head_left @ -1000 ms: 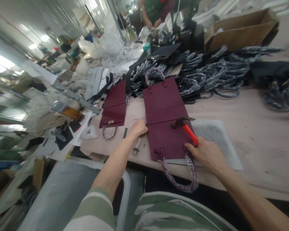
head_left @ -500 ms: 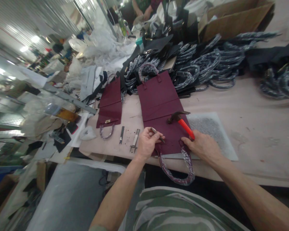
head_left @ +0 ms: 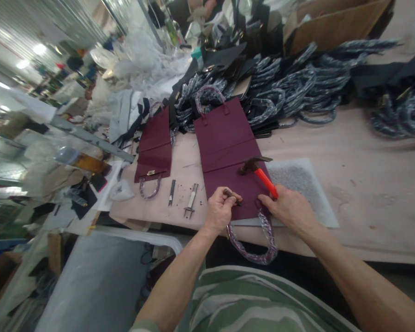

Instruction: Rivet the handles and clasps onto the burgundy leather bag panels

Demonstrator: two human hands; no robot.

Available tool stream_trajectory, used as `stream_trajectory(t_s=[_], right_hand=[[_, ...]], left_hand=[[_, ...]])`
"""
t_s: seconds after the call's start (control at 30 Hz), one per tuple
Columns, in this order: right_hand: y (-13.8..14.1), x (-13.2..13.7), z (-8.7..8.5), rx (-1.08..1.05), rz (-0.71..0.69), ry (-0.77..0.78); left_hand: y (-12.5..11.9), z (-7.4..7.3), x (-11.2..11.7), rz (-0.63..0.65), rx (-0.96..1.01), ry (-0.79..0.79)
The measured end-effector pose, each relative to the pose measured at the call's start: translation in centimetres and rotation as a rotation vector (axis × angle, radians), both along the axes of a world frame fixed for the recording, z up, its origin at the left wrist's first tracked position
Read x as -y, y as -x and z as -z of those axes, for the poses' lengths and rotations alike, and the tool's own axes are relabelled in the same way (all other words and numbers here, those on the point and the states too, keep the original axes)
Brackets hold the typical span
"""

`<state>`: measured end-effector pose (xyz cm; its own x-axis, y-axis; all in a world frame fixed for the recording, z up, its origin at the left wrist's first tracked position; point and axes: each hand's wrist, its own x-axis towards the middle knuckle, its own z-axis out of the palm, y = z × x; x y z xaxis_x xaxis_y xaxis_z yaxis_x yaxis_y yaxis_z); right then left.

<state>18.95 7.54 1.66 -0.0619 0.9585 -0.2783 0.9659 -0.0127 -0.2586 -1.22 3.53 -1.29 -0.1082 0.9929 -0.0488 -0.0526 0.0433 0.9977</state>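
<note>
Maroon bag panel [head_left: 224, 138] lies unfolded on the worktable [head_left: 373, 184], lower part over a pale slab [head_left: 318, 193], plastic-wrapped near handle [head_left: 269, 235] overhanging the edge. Left hand [head_left: 221, 210] pinches a slim metal tool [head_left: 238, 201] at the panel; right hand [head_left: 292, 205] grips a red-handled claw hammer [head_left: 265, 181]. Second maroon panel [head_left: 155, 133] lies left, apart.

Your maroon bag panel [head_left: 224, 144] lies flat, its near handle [head_left: 270, 242] plastic-wrapped; over it slant your red-handled hammer [head_left: 263, 179] and small dark tool [head_left: 238, 201].
</note>
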Motion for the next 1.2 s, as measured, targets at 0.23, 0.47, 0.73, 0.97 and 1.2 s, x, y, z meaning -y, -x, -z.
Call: stream_trajectory(t_s=[0.23,0.47,0.73,0.97,1.2], right_hand=[[0.0,0.0,0.0,0.003,-0.002,-0.004],[-0.1,-0.1,0.0,-0.010,-0.001,-0.003],[0.2,0.3,-0.7,-0.030,0.010,0.003],[-0.6,-0.4,-1.0,-0.190,-0.019,0.044],[-2.1,3.0,-9.5,-0.330,-0.072,-0.265]], left_hand=[[0.0,-0.3,0.5,0.032,-0.285,-0.145],[-0.5,0.0,1.2,-0.056,-0.342,-0.179],[0.3,0.5,1.4,0.097,-0.484,-0.360],[0.0,0.0,0.8,0.077,-0.488,-0.328],[-0.4,0.3,0.8,0.107,-0.507,-0.357]])
